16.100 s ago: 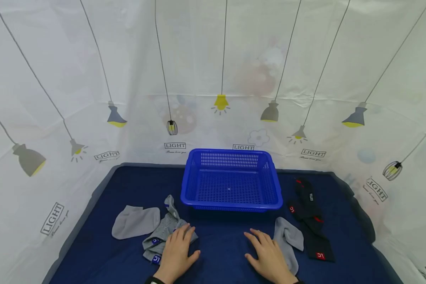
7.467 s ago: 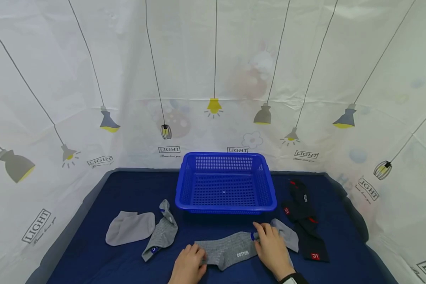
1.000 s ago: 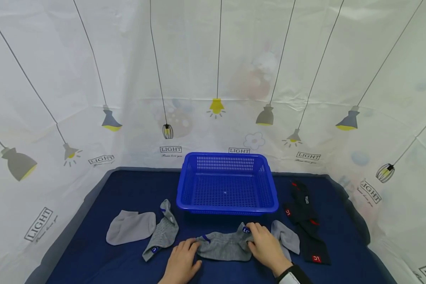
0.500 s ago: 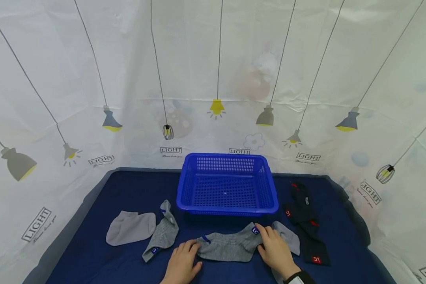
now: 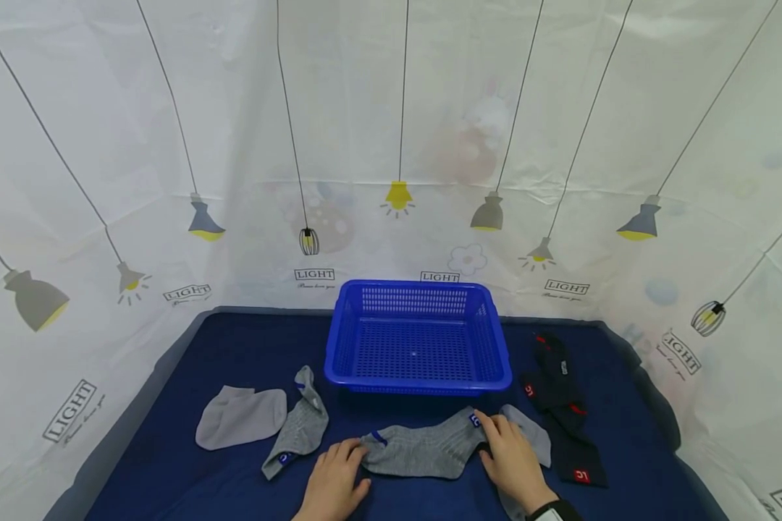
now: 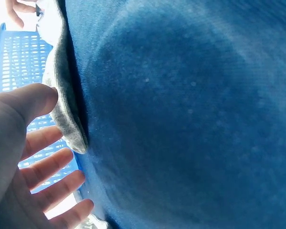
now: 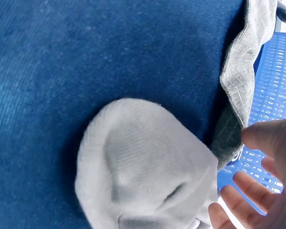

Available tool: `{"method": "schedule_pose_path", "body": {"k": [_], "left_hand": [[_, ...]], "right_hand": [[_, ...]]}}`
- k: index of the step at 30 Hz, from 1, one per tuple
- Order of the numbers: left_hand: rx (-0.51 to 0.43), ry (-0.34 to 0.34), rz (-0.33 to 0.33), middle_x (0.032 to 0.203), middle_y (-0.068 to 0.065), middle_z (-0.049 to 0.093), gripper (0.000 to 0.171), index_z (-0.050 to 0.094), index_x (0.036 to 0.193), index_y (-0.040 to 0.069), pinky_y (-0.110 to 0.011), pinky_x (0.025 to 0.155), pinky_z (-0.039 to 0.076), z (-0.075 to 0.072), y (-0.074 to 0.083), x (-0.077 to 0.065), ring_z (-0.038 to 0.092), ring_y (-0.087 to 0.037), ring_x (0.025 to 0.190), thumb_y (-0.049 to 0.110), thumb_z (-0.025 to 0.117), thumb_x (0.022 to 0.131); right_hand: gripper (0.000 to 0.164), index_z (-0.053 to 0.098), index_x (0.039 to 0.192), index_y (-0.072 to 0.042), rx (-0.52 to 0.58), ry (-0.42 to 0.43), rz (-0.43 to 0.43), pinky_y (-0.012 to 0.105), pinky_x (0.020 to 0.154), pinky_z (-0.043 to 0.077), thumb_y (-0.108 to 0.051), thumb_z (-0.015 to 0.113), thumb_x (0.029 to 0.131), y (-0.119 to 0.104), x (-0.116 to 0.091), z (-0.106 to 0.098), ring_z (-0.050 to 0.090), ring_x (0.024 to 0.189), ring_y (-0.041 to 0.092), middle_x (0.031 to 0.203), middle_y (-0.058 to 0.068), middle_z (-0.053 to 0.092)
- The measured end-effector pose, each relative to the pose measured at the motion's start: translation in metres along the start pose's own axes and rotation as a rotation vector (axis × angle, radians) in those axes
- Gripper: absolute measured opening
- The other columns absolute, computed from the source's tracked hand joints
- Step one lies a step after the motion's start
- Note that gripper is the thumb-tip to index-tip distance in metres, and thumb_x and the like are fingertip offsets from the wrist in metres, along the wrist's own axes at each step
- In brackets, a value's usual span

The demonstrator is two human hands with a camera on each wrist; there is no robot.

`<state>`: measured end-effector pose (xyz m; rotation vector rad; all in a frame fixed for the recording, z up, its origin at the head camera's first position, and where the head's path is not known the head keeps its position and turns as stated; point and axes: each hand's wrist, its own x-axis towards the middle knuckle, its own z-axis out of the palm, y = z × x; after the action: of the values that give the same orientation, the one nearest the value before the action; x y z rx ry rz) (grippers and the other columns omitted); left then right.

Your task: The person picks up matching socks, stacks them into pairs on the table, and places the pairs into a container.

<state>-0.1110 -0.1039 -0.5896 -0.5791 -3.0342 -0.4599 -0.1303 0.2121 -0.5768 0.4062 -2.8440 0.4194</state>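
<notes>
A grey sock with blue trim (image 5: 420, 450) lies stretched out sideways in front of the basket. My left hand (image 5: 332, 481) rests its fingertips on the sock's left end, thumb held apart. At the right end, my right hand (image 5: 515, 462) pinches the cuff beside its blue label; the right wrist view has the thumb on the cuff edge. Partly beneath the right hand is a light grey sock (image 7: 143, 162), bunched on the cloth. Left of my left hand lies another grey sock with blue trim (image 5: 303, 427).
A blue plastic basket (image 5: 417, 382) stands at the back middle of the dark blue cloth (image 5: 169, 477), with nothing in it. A light grey sock (image 5: 241, 418) lies at far left. Black socks with red marks (image 5: 567, 420) overlap at the right. Behind hangs a white lamp-printed sheet (image 5: 358, 108).
Over the last second my right hand has moved right, drawing the sock's cuff out straighter. Earlier, the two blue-trimmed grey socks lay together at left; one now lies in the middle.
</notes>
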Motion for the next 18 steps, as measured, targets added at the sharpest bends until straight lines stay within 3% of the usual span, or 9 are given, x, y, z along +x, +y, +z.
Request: {"method": "schedule_pose_path", "body": {"k": [3, 10, 18], "left_hand": [[-0.001, 0.034, 0.01, 0.119, -0.006, 0.054, 0.041, 0.061, 0.112, 0.014, -0.045, 0.084, 0.043, -0.001, 0.002, 0.001, 0.052, -0.027, 0.106, 0.035, 0.069, 0.077], [0.063, 0.19, 0.083, 0.11, -0.003, 0.058, 0.023, 0.064, 0.101, 0.014, -0.04, 0.08, 0.045, 0.0, 0.009, 0.008, 0.055, -0.022, 0.099, 0.02, 0.067, 0.079], [0.118, 0.256, 0.098, 0.1, 0.001, 0.058, 0.018, 0.065, 0.096, 0.017, -0.036, 0.071, 0.045, 0.007, 0.013, 0.02, 0.055, -0.02, 0.089, 0.017, 0.068, 0.079]], "right_hand": [[0.06, 0.056, 0.122, -0.009, -0.008, 0.027, -0.022, 0.041, 0.068, 0.046, -0.012, 0.078, 0.066, -0.002, 0.002, 0.001, 0.055, 0.083, 0.025, 0.097, 0.007, 0.055], [0.047, 0.062, 0.111, -0.01, -0.029, 0.085, -0.072, 0.04, 0.067, 0.046, -0.014, 0.077, 0.066, -0.005, 0.007, 0.009, 0.055, 0.081, 0.025, 0.095, 0.006, 0.056], [0.04, 0.063, 0.105, -0.009, -0.007, 0.104, -0.106, 0.039, 0.068, 0.046, -0.012, 0.076, 0.067, -0.008, 0.012, 0.018, 0.054, 0.08, 0.024, 0.095, 0.007, 0.055]]}}
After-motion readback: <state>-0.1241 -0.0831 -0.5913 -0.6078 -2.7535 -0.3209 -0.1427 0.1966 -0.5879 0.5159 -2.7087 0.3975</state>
